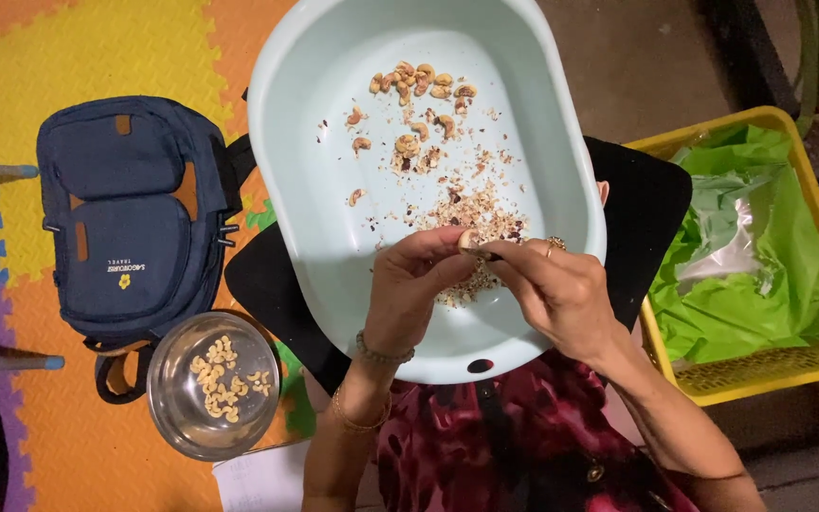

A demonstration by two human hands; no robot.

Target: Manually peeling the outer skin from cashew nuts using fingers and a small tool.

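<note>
Both hands meet over the near half of a pale blue oval basin [305, 190]. My left hand [414, 284] pinches a pale cashew nut [468, 239] at its fingertips. My right hand [552, 289], with a ring on one finger, touches the same nut from the right and holds what looks like a small dark tool against it. Several unpeeled cashews [419, 81] lie at the basin's far end. Brown skin flakes [471, 204] are scattered in the middle, just beyond my fingers.
A steel bowl [177, 408] with peeled cashews sits at the lower left. A navy backpack [135, 223] lies left on coloured foam mats. A yellow basket [760, 374] lined with green plastic stands to the right. The basin rests on a black board [642, 204].
</note>
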